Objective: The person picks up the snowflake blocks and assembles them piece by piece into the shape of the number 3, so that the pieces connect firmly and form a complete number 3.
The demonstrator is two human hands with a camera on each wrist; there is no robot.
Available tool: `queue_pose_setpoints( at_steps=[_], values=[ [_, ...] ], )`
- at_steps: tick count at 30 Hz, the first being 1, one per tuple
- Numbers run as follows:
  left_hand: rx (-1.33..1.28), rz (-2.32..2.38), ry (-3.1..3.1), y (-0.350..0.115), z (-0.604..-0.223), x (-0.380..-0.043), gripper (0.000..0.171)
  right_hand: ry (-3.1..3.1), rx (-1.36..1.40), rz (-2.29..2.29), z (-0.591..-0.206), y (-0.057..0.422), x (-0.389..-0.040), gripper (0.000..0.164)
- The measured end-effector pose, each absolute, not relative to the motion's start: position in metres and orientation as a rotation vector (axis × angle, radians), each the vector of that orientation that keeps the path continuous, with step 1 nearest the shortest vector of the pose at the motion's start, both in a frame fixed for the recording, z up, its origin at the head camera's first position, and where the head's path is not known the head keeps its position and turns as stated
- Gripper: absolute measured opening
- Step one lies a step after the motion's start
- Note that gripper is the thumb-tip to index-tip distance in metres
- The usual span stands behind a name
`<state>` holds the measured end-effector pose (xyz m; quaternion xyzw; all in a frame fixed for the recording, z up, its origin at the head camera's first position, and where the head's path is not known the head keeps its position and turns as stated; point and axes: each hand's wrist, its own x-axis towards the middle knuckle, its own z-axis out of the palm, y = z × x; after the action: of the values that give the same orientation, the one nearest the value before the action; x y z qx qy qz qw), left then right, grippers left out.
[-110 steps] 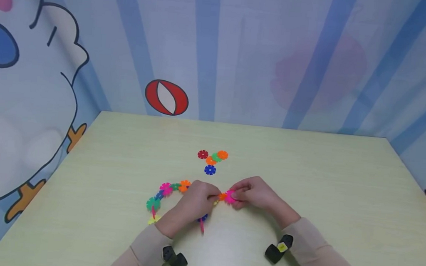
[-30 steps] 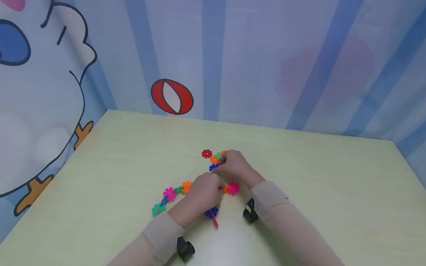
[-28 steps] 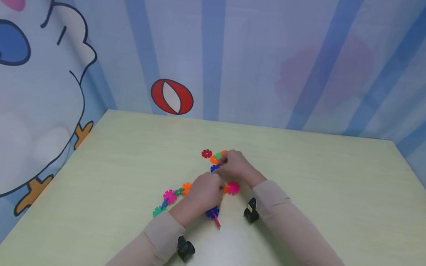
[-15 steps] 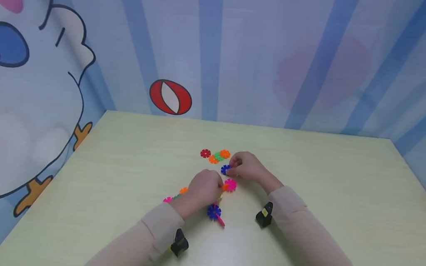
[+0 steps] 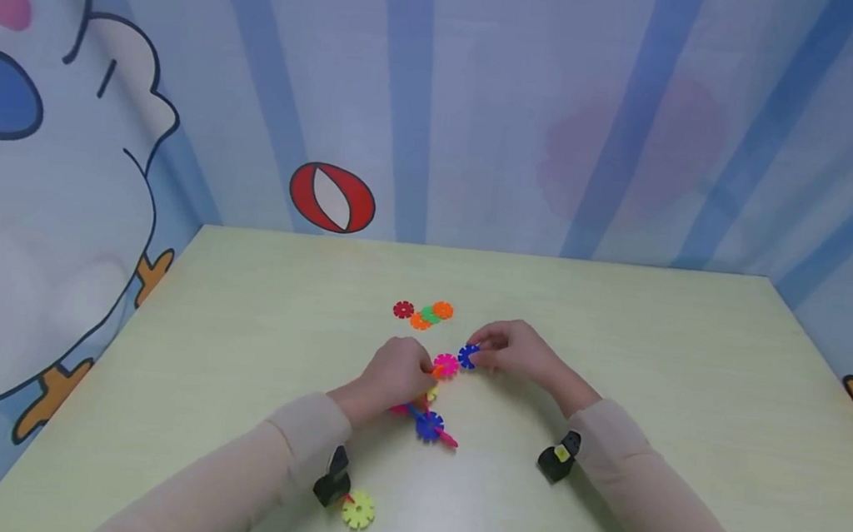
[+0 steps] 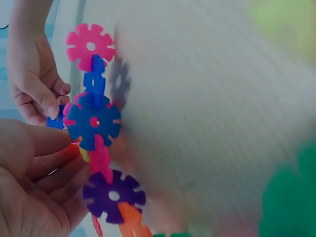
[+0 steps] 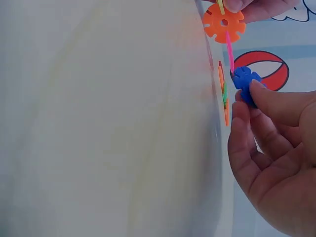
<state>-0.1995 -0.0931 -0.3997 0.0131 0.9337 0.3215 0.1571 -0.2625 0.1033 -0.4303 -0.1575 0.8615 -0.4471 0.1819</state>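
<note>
A chain of slotted snowflake discs hangs from my left hand point(image 5: 395, 376), which pinches it by an orange disc point(image 7: 217, 24). Beyond the orange disc, a pink disc point(image 5: 445, 365) forms the chain's end. My right hand point(image 5: 520, 357) pinches a blue snowflake disc point(image 7: 244, 79) between thumb and fingers, its edge against the pink disc's edge. Whether their slots are joined I cannot tell. In the left wrist view, more links dangle beside the left palm, among them a teal-blue disc point(image 6: 81, 128) and a purple disc point(image 6: 106, 197). The left hand and sleeve hide part of the chain.
Behind the hands on the pale table point(image 5: 654, 334) lie a loose red disc point(image 5: 404, 309) and an overlapping group of two orange discs and a green disc point(image 5: 431, 315). A yellow disc point(image 5: 358, 511) of the chain shows below the left wrist camera. A printed cloth backs the table.
My right hand let go of the pink disc, picked the blue disc off the table and brought it to the pink one. The left hand kept hold while the chain shifted beneath it.
</note>
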Motion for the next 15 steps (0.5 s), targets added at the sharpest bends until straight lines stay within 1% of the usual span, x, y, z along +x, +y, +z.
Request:
queue_pose_setpoints(
  at_steps=[4, 7, 12, 15],
  values=[
    [0.030, 0.945, 2.689, -0.0954, -0.4029, -0.1991, 0.015, 2.455, -0.443, -1.248, -0.4305, 0.1042, -0.2602, 0.018],
    [-0.004, 0.964, 2.694, -0.0965, -0.4044, -0.1985, 0.021, 2.478, -0.455, -1.233, -0.4309, 0.1037, -0.2604, 0.015],
    [-0.066, 0.997, 2.683, -0.0955, -0.4072, -0.2024, 0.043, 2.484, -0.481, -1.229, -0.4314, 0.1034, -0.2623, 0.015],
    [-0.054, 1.018, 2.667, -0.0939, -0.4083, -0.2064, 0.054, 2.478, -0.488, -1.226, -0.4312, 0.1034, -0.2634, 0.013]
  ],
)
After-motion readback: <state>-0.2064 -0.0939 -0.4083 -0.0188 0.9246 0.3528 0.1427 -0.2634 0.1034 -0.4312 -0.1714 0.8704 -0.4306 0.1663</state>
